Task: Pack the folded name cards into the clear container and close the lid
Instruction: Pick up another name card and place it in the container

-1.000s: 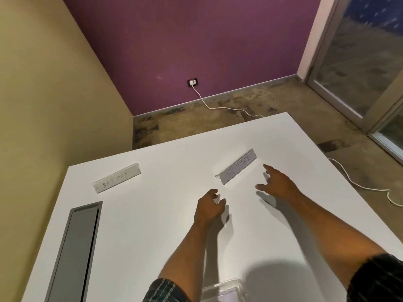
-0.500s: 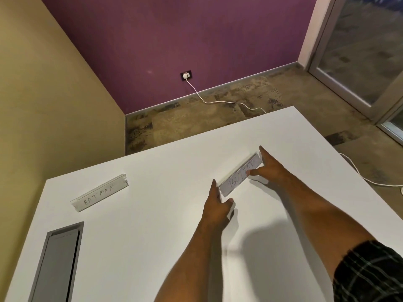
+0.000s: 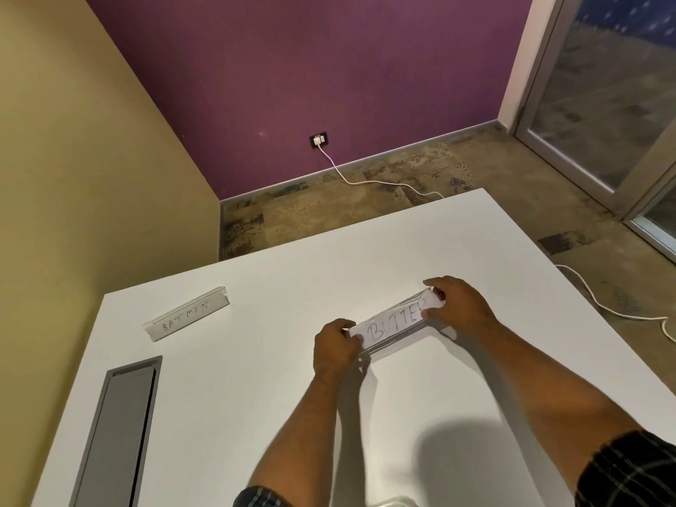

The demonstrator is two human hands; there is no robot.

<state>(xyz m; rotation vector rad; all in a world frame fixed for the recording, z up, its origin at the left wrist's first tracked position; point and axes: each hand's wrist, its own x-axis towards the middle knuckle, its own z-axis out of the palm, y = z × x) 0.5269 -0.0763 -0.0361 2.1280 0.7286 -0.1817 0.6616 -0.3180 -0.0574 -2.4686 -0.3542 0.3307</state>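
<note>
Stretching wide and white, counter (image 3: 256,360) carries a BATMAN card (image 3: 187,313) far left, untouched. Pinched at both ends, BUTTER card (image 3: 397,322): left hand (image 3: 334,348) near end, right hand (image 3: 459,305) far end, long axis slanting up-right, lettering facing up. Best lifted level, squeezed lightly, fold kept uncrushed.

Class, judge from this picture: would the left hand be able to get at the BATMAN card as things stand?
Probably yes, once freed. The left hand is pinching one end of the BUTTER card. The BATMAN card lies to its left on bare table, with nothing between them.
</note>
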